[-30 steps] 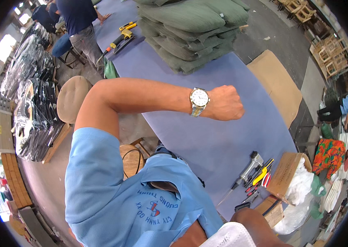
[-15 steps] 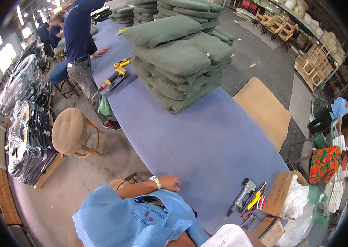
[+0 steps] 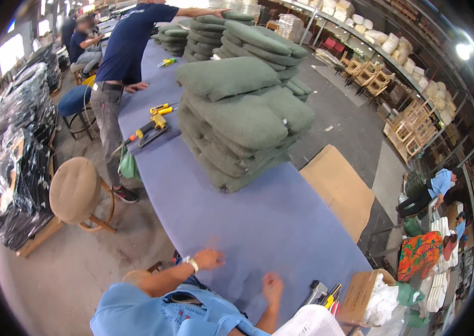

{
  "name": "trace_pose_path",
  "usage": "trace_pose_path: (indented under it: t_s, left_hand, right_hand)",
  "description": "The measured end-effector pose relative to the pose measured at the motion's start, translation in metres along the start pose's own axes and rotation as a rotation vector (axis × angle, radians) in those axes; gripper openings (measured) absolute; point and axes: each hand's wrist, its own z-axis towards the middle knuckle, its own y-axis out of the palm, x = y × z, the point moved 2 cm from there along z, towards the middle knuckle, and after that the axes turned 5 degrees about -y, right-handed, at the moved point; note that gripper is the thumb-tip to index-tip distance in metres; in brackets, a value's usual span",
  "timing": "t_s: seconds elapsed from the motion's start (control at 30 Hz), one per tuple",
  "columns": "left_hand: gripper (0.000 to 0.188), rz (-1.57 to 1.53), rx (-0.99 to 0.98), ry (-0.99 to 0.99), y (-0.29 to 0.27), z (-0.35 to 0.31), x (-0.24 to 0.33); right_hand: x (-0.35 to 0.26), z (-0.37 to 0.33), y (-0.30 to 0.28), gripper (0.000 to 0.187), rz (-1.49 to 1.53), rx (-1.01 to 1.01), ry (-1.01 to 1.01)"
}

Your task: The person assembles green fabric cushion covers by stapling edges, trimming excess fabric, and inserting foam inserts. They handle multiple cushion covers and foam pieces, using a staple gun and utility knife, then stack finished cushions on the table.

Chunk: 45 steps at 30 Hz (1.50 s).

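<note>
My left hand (image 3: 209, 259), with a metal watch (image 3: 192, 264) on its wrist, is over the near part of the blue-covered table (image 3: 231, 218). Its fingers look loosely apart, slightly smeared, with nothing visible in them. To its right, my right hand (image 3: 272, 288) is also over the table; blur hides how far its fingers are bent. No object shows in it. Beyond both hands rises a stack of green fabric cushions (image 3: 237, 120). Right of my right hand lie a grey metal tool (image 3: 316, 292) and yellow-handled hand tools (image 3: 333, 293), partly covered by a white cap brim (image 3: 311, 322).
A cardboard box (image 3: 360, 294) with white stuffing stands at the table's right edge. A yellow staple gun (image 3: 153, 130) lies left of the cushions. Another person (image 3: 130, 47) leans on the table's far left side. A round beige stool (image 3: 74, 187) stands on the floor at left.
My right hand has come into view over the table. My left hand has moved slightly left. The view has shifted, and the person across reaches an arm over the far cushion stacks.
</note>
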Motion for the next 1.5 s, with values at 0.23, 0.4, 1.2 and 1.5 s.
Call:
trace_pose_path:
  t_s: [0.23,0.4,1.2,1.5]
  left_hand:
    - [0.035,-0.297,0.145,-0.032,-0.029,-0.015,-0.036]
    - [0.028,-0.315,0.511,-0.058,-0.162,0.047,-0.096]
    - [0.053,0.096,0.173,-0.16,-0.269,0.109,-0.249]
    - [0.053,0.123,0.357,-0.205,-0.306,0.11,-0.242]
  right_hand:
    - [-0.059,-0.093,0.1,0.02,0.381,-0.418,0.284]
    - [-0.007,-0.025,0.116,0.02,0.506,-0.144,0.322]
    - [-0.535,0.809,-0.049,0.061,-0.902,0.422,-0.931]
    - [-0.582,0.899,0.027,0.015,-1.025,0.416,-0.749]
